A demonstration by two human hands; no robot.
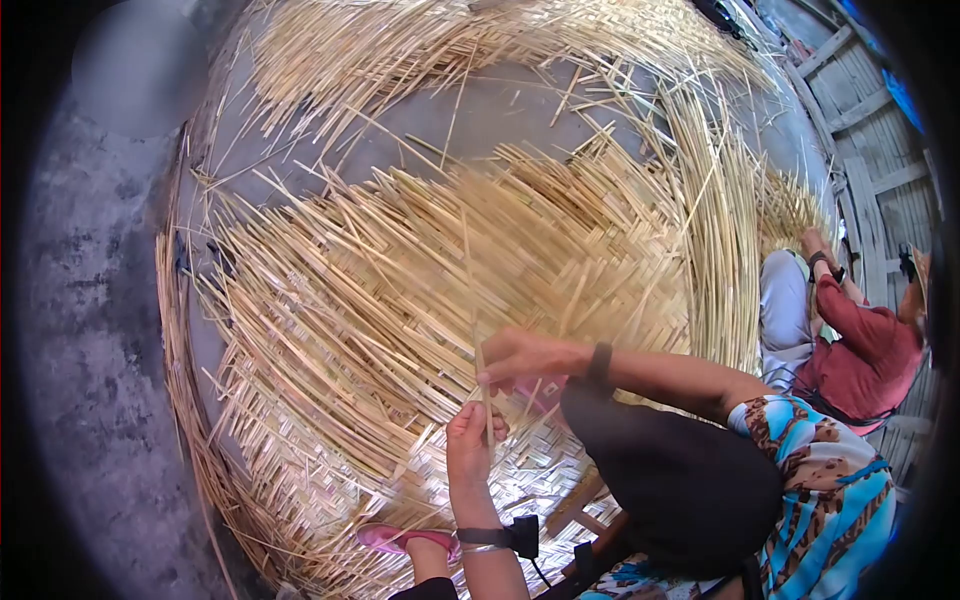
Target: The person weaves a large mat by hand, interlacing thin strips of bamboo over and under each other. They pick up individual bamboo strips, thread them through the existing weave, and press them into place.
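A thin pale strip (471,270) stands nearly upright in front of me, over a large woven mat (610,290) of split straw-coloured strips. My left hand (474,425) is closed round its lower end. Just above and to the right, my right hand (515,358) pinches the same strip. The upper part of the strip is blurred. Under and beyond both hands, many long loose strips (370,300) lie across the weave.
Another heap of strips (400,40) lies at the top, and a long bundle (715,220) runs down the right. A person in a red top (865,350) sits at the right, near a wooden frame (865,120). A pink shoe (385,538) is at the bottom.
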